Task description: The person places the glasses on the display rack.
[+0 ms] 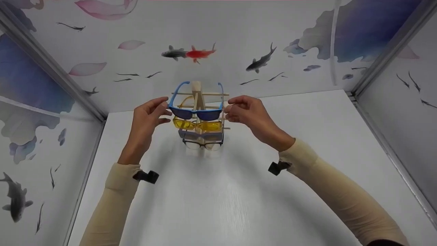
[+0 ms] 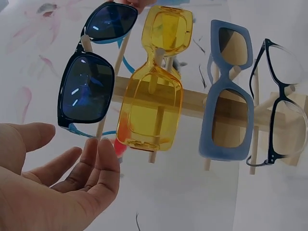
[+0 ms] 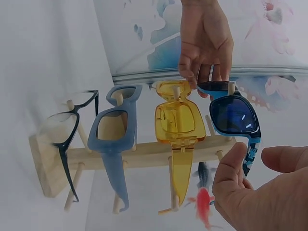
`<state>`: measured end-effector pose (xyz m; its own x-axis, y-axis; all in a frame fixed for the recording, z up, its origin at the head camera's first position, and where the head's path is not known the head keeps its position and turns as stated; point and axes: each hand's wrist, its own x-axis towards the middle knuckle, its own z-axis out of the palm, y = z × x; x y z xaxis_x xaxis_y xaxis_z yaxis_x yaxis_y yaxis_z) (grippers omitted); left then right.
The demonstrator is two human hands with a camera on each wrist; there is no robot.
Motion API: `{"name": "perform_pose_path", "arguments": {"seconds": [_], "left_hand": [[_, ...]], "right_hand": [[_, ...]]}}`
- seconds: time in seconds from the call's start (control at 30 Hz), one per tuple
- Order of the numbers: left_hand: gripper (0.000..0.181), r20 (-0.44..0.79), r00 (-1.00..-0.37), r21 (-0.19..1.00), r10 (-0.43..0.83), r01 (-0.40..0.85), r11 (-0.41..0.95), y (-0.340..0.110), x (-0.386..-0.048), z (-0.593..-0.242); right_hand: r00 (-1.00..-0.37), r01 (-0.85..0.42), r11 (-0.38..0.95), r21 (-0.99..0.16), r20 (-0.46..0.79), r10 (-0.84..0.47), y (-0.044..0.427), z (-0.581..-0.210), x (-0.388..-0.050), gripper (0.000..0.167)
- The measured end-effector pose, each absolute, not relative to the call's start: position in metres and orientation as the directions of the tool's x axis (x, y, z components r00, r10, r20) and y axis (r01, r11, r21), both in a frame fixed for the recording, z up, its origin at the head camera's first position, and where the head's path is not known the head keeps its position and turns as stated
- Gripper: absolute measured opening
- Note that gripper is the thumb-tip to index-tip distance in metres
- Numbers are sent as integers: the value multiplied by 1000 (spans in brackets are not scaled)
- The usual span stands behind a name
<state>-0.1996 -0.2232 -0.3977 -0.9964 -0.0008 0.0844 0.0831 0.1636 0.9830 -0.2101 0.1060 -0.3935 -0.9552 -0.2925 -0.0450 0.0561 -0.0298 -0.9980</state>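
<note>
Sunglasses with a blue and black frame and dark lenses (image 1: 209, 115) sit on the top pegs of a wooden glasses rack (image 1: 197, 87), temples spread backward. My left hand (image 1: 145, 118) is beside their left side, fingers loosely bent and thumb apart; in the left wrist view its fingertips are close to a peg end and the blue temple. On the other side is my right hand (image 1: 251, 114). In the right wrist view, the patterned temple (image 3: 251, 154) lies between its thumb and fingers, with a gap to the thumb. Neither hand visibly pinches the sunglasses.
Below hang yellow transparent glasses (image 2: 175, 103), grey-blue sunglasses (image 2: 205, 130) and dark-rimmed clear glasses (image 2: 273, 144). The rack stands on a white table (image 1: 218, 205) near the back panel (image 1: 225, 27), printed with fish and petals. Side panels enclose the table left and right.
</note>
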Motion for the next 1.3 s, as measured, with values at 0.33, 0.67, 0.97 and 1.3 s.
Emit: {"name": "perform_pose_path", "arguments": {"seconds": [0.33, 0.67, 0.97, 1.3], "left_hand": [[42, 81, -997, 968, -11, 76, 239, -234, -180, -415], [39, 88, -996, 955, 4, 85, 285, -234, -161, -432], [41, 27, -1000, 907, -9, 21, 421, -235, -149, -444], [45, 32, -999, 899, 7, 32, 436, -232, -136, -468]], "right_hand": [[-954, -75, 93, -993, 44, -295, 145, -408, -196, 30], [-967, -97, 128, -987, 62, -248, 180, -425, -184, 30], [-966, -152, 206, -967, 101, -239, 200, -444, -177, 31], [-963, -190, 301, -935, 117, -244, 217, -469, -166, 31]]}}
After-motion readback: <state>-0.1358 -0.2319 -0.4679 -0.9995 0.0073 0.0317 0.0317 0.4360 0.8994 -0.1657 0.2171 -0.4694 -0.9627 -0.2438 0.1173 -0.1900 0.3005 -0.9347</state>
